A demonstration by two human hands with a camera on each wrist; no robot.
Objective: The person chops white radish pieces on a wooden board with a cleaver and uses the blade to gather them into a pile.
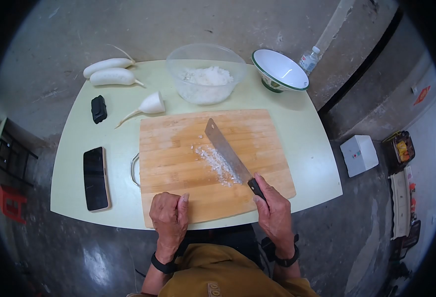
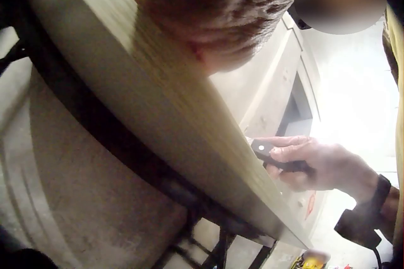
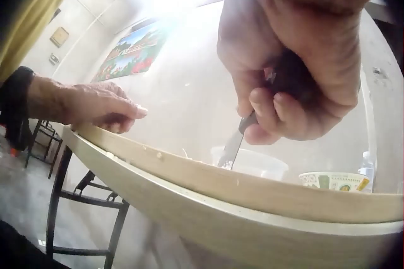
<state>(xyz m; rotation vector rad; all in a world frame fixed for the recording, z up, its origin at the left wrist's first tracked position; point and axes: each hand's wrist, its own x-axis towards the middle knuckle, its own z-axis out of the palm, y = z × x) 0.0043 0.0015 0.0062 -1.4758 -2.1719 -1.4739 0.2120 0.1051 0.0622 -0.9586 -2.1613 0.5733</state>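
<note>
My right hand (image 1: 274, 214) grips the black handle (image 1: 256, 188) of a kitchen knife, fingers wrapped round it in the right wrist view. Its broad blade (image 1: 226, 152) slants up and left over the wooden cutting board (image 1: 257, 133). Along the blade's left side lies a scatter of finely chopped white radish (image 1: 217, 164). My left hand (image 1: 169, 214) rests at the board's near left edge, fingers curled in and thumb alongside, holding nothing. Behind the board, a clear plastic bowl (image 1: 172, 74) contains a white chopped heap (image 1: 208, 81).
Left of the bowl lies a cut white radish (image 1: 151, 104), with two whole radishes (image 1: 112, 76) farther back. A phone (image 1: 95, 179) and a small black object (image 1: 98, 109) lie left of the board. At the back right stand an enamel bowl (image 1: 282, 69) and a bottle (image 1: 309, 60).
</note>
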